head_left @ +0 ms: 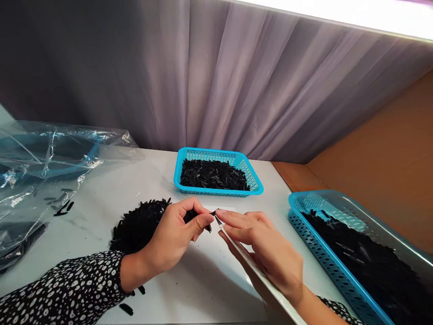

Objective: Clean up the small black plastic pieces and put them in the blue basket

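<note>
Strip (199,215), small and black, was pinched in left hand (176,239) fingertips at table (203,280) centre, long axis about 9-to-3, tip toward 3. Right hand (267,248) gripped a thin blade (219,222) touching that tip. Pile (138,225) at 9 looked left to do; trays at 12 (216,155) and 4 (324,257) were already well filled.

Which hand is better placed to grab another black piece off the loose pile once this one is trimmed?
Left, probably. The left hand sits right beside the loose pile, pinching one black piece. The right hand holds the blade, farther from it.
</note>
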The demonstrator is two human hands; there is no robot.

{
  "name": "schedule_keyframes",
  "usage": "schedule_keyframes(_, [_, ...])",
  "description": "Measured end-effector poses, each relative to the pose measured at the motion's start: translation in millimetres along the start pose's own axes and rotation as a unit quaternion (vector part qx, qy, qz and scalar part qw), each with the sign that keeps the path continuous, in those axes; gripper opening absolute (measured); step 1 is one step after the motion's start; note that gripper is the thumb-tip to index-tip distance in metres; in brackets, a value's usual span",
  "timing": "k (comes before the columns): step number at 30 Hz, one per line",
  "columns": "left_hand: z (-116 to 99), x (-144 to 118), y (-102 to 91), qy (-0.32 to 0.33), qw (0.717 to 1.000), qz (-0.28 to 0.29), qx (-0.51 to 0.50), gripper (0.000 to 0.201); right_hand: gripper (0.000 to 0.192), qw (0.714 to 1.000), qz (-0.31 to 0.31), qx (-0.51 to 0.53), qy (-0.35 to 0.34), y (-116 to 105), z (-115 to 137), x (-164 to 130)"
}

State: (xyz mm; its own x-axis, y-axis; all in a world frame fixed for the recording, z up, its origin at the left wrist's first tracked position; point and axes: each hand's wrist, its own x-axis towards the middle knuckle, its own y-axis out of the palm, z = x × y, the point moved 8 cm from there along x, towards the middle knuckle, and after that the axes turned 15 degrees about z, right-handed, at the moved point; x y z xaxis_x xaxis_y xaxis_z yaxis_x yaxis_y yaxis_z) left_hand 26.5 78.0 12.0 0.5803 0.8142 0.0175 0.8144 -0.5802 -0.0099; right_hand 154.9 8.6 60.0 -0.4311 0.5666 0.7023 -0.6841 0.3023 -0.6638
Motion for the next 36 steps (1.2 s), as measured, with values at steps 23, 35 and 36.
schedule_keyframes(23, [11, 0, 2.4, -0.014, 0.999, 0.021, -0.030, 0.033, 0.012, 0.994, 0.006, -0.107, 0.021, -4, -5, -5])
schedule_keyframes(35, [0, -2, -1.8, -0.005, 1.000, -0.010, 0.016, 0.036, 0.030, 0.933, 0.040, 0.145, 0.328, 11, -55, -24])
schedule_keyframes(36, [-1, -2, -1.8, -0.004, 1.000, -0.012, 0.018, 0.036, 0.035, 0.931, 0.050, 0.155, 0.326, 13, -56, -24])
